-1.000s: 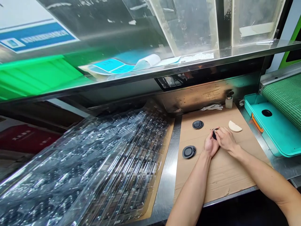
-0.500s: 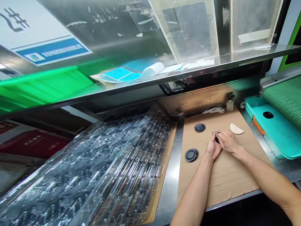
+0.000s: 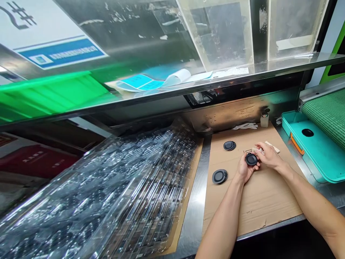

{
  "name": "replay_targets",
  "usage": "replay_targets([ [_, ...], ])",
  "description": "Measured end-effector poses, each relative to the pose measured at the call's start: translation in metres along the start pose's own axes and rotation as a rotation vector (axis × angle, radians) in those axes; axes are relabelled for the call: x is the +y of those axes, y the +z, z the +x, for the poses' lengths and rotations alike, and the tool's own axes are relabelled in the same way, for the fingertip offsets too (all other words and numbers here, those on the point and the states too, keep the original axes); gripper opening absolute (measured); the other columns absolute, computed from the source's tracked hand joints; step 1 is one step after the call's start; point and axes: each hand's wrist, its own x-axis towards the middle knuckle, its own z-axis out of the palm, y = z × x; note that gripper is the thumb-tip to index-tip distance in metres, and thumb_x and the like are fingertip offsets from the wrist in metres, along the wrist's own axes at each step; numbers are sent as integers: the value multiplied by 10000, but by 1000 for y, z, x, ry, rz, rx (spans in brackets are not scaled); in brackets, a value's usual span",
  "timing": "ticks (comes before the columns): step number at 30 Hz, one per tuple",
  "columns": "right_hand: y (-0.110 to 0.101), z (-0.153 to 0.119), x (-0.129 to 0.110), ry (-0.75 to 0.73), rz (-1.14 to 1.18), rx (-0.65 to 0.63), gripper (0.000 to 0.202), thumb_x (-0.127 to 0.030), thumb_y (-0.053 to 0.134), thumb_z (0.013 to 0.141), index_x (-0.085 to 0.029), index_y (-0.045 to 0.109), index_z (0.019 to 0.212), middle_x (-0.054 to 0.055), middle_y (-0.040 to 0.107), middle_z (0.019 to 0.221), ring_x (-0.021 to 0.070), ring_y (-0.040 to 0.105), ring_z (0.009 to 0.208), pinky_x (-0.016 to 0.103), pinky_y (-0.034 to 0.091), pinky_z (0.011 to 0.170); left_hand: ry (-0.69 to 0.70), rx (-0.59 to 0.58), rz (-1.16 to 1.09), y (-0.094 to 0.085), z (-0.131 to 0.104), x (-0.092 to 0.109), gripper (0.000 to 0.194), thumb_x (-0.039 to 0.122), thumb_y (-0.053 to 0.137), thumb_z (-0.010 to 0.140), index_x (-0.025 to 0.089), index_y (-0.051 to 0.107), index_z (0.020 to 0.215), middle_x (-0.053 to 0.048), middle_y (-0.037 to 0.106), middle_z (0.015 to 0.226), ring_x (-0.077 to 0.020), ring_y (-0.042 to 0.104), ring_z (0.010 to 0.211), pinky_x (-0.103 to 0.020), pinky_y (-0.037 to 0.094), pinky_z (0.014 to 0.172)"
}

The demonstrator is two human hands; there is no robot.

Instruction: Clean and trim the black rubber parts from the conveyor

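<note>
A black disc lies face up in the left hand, fingers curled around its rim, over the cardboard. The right hand is just beside, fingers bent; I cannot tell what they pinch. Cardboard stretches to the near edge; a disc stack borders the left edge.

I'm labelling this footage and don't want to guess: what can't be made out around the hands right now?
All in the head view:
Underside of the held black disc: hidden by the left hand.
What, if anything, the right hand pinches: too small to tell.
Part of the pale piece: behind the right hand.
Number of discs in the nearer stack: upper ones cover lower.
</note>
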Motion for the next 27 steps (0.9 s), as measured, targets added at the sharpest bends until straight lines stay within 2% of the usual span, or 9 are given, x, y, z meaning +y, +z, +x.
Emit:
replay_targets([
  [3,3,-3,-6,-145,-111,-111,211,-251,517,1007,-177,681,1117,94,718,1034,208,634,988,321,469,889,45,21,132,1,1,-8,531,553,393,1008,116,653,854,-85,647,620,-173,600,500,-253,448,423],
  [5,5,-5,-9,-183,-195,-147,228,-223,476,1026,-177,699,1048,93,706,1005,208,615,975,323,460,890,75,61,232,1,3,-13,557,618,422,980,133,632,806,-61,621,557,-162,573,444,-247,422,398],
  [11,0,-5,-16,-93,-396,-214,194,-176,520,983,-182,684,879,71,676,881,192,587,847,303,428,797,121,120,450,-2,6,-21,628,719,399,934,152,603,760,-60,610,481,-152,535,359,-240,362,371],
  [16,2,-4,-16,-142,-391,-193,203,-173,506,984,-176,676,874,74,682,880,199,591,872,302,431,818,150,152,473,0,4,-21,599,745,435,912,178,580,784,-36,609,478,-155,534,355,-245,384,376],
  [22,7,-4,-14,-105,-405,-192,178,-169,537,959,-184,679,854,70,686,871,198,590,862,300,435,812,141,159,463,2,5,-21,648,760,414,909,170,598,715,-51,604,464,-143,528,355,-232,376,371],
  [27,5,-4,-14,-129,-389,-188,181,-153,539,947,-181,674,830,68,685,855,198,584,857,299,434,824,154,165,577,6,1,-19,682,743,375,938,162,605,664,-69,590,439,-143,519,333,-238,347,372],
])
